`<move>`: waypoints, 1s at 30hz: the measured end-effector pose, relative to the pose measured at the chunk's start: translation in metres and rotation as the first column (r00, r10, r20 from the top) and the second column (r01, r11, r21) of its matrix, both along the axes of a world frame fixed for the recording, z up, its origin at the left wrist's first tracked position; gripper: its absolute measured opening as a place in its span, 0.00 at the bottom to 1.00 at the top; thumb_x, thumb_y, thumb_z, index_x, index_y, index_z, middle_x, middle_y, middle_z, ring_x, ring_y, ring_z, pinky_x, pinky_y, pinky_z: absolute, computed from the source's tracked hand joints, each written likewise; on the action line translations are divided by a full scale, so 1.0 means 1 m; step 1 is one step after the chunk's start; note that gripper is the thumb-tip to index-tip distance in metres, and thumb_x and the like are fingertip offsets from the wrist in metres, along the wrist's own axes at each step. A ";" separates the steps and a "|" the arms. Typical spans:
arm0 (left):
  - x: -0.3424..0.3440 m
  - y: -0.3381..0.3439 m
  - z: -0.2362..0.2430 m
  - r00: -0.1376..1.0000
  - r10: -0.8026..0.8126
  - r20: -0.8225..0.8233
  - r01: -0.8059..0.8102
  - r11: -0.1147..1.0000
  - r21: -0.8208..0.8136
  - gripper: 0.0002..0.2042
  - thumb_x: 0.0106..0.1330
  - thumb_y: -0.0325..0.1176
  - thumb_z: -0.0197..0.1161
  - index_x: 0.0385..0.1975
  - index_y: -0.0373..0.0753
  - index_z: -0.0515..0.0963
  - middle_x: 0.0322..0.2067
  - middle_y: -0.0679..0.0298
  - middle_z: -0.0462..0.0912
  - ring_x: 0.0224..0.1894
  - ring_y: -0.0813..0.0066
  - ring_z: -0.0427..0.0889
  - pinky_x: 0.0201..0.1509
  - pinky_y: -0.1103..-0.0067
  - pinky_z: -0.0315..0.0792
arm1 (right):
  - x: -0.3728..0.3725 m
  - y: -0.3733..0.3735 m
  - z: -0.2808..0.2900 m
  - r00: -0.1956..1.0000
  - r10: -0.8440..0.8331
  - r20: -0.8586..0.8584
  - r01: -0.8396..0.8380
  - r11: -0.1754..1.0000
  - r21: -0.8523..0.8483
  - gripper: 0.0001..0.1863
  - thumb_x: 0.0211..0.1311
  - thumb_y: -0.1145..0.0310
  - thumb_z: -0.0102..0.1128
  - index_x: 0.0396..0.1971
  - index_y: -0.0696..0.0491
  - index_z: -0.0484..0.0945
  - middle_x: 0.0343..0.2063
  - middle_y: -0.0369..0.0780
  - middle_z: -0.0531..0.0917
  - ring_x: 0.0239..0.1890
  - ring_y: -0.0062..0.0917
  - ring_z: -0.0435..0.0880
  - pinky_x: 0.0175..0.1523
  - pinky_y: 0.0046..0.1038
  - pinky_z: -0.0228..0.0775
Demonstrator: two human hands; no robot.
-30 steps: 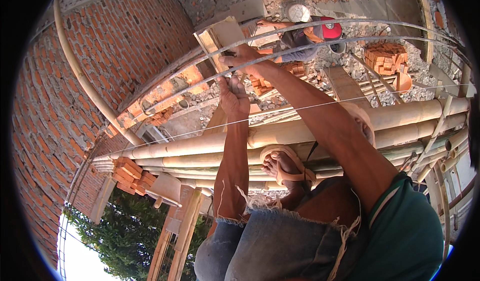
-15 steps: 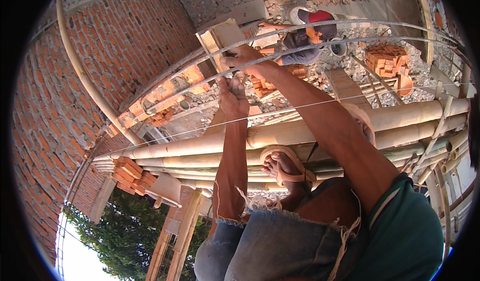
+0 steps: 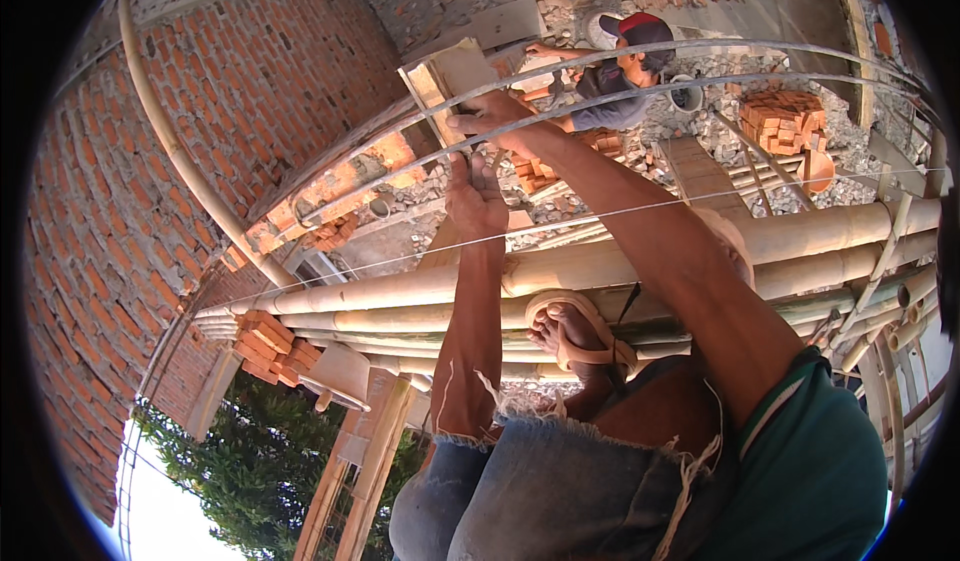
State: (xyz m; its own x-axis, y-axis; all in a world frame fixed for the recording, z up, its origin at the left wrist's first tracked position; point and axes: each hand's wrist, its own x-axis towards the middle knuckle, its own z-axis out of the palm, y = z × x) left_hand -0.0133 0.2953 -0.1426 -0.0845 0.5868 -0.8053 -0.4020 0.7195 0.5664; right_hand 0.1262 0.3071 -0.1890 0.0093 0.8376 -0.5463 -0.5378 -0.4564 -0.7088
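My right hand [image 3: 497, 121] reaches up to a wooden board form [image 3: 452, 76], its fingers closed over the board's lower part beneath two long thin steel bars [image 3: 640, 93]. Just below it my left hand [image 3: 477, 199] is raised palm up, fingers curled near the foot of the board. Whatever those left fingers hold, if anything, is too small to make out. A thin white string [image 3: 590, 214] runs across in front of both forearms.
My sandalled foot [image 3: 566, 333] stands on bamboo poles [image 3: 400, 291]. Stacked bricks [image 3: 268, 346] and a trowel [image 3: 335, 376] lie at their left end. A brick wall [image 3: 200, 111] rises left. Below, a co-worker [image 3: 615, 86] is near a bucket [image 3: 683, 96] and brick pile [image 3: 782, 121].
The whole view has shifted slightly to the right. Both hands stay at the board with little visible movement. The co-worker's head has turned a little.
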 end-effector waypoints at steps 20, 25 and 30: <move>0.003 -0.001 0.004 1.000 0.016 -0.026 -0.019 0.995 -0.101 0.10 0.71 0.37 0.64 0.46 0.41 0.77 0.35 0.67 0.82 0.34 0.83 0.82 0.36 0.85 0.80 | -0.007 0.000 -0.010 0.999 -0.040 -0.025 0.040 0.999 -0.006 0.26 0.63 0.55 0.68 0.53 0.58 0.81 0.42 0.42 0.86 0.44 0.25 0.80 0.51 0.33 0.70; 0.006 0.003 0.006 0.997 -0.004 -0.072 -0.004 0.993 -0.119 0.17 0.69 0.43 0.67 0.51 0.42 0.75 0.37 0.66 0.80 0.33 0.83 0.79 0.37 0.84 0.79 | -0.010 0.000 -0.012 0.998 -0.067 -0.008 0.067 0.998 0.019 0.26 0.62 0.55 0.68 0.53 0.58 0.81 0.42 0.41 0.86 0.44 0.25 0.80 0.51 0.33 0.70; 0.007 0.006 0.008 0.993 -0.004 -0.121 -0.015 0.987 -0.158 0.17 0.69 0.46 0.67 0.51 0.45 0.75 0.36 0.67 0.80 0.32 0.83 0.79 0.37 0.84 0.79 | -0.010 0.000 -0.013 0.998 -0.054 -0.014 0.054 0.998 0.026 0.25 0.63 0.55 0.68 0.52 0.58 0.81 0.42 0.42 0.86 0.44 0.25 0.80 0.51 0.33 0.70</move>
State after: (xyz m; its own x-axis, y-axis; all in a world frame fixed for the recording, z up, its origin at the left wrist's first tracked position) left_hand -0.0064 0.3014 -0.1349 -0.1896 0.4517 -0.8718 -0.3417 0.8021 0.4898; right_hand 0.1166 0.3067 -0.2023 0.0481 0.8500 -0.5246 -0.5706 -0.4077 -0.7129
